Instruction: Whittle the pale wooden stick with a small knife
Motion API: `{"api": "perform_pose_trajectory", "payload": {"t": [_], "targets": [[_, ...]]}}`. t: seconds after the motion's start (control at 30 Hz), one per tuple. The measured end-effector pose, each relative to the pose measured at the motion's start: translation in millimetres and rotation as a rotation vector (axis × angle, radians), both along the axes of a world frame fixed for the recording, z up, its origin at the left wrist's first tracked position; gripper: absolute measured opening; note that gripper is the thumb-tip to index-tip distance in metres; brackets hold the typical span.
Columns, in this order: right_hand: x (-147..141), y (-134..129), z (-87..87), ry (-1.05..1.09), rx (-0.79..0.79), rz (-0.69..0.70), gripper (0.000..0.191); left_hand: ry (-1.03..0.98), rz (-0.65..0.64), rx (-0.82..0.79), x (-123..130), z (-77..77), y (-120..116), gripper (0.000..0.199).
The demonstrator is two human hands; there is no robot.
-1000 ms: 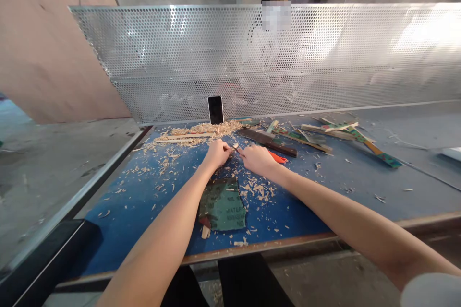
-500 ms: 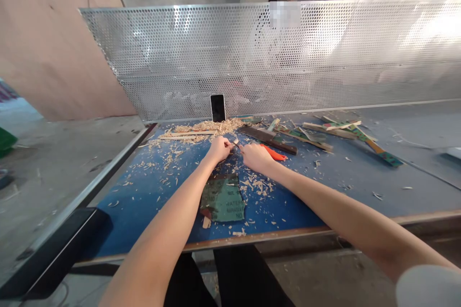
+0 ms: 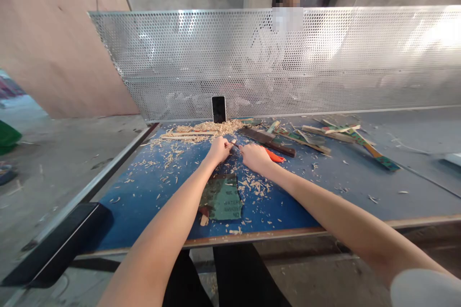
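Observation:
My left hand (image 3: 219, 150) is closed, its fingers pinching a small pale piece of wood (image 3: 234, 141) over the blue tabletop. Close beside it, my right hand (image 3: 253, 156) is wrapped around a knife with an orange handle (image 3: 274, 155). The knife's thin dark blade (image 3: 236, 144) points left, at the wood piece; whether they touch I cannot make out. Below the hands lies a green-backed sheet of sandpaper (image 3: 225, 199) with printed letters. A cleaver (image 3: 268, 141) with a dark wooden handle rests just beyond my right hand.
Wood shavings (image 3: 223, 127) are heaped around a phone (image 3: 218, 109) standing against the perforated metal screen (image 3: 201, 62). Painted wood strips (image 3: 370, 146) lie at the right. A black padded bar (image 3: 61, 240) sits at the left table edge. Behind the screen is a person (image 3: 277, 38).
The view has shifted slightly. Both hands keep their holds, with the knife blade and wood piece in nearly the same place between them.

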State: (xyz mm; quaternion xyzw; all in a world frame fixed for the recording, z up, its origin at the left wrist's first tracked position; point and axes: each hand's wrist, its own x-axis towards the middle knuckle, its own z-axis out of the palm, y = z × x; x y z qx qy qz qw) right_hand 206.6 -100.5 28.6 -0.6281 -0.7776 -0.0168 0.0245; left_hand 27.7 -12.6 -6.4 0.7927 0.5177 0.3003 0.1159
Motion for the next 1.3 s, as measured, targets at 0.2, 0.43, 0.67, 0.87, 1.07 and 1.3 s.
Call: {"api": "perform_pose_trajectory", "payload": {"t": [0.2,0.43,0.67,0.87,1.07,1.3], "targets": [[0.8,7.9,0.4,0.021,0.013,0.056,0.042,0.029,-0.012,0.018,-0.2,0.2,2.4,0.032],[-3.6,10.9,1.6,0.030,0.049,0.080,0.045,0.102,-0.037,0.063,-3.5,1.5,2.1,0.035],[-3.5,5.4,1.8,0.049,0.031,0.063,0.041,0.130,0.013,0.066,-1.5,-2.7,5.1,0.025],[-11.8,11.3,4.3,0.059,0.030,0.037,0.045,0.135,0.015,0.072,-1.3,-3.4,3.8,0.027],[-6.7,3.0,2.2,0.069,0.013,0.020,0.041,0.143,0.049,0.081,0.9,-3.3,3.8,0.024],[-10.0,9.2,0.8,0.066,0.067,0.050,0.044,0.201,0.054,0.056,-0.1,1.9,4.5,0.028]]}}
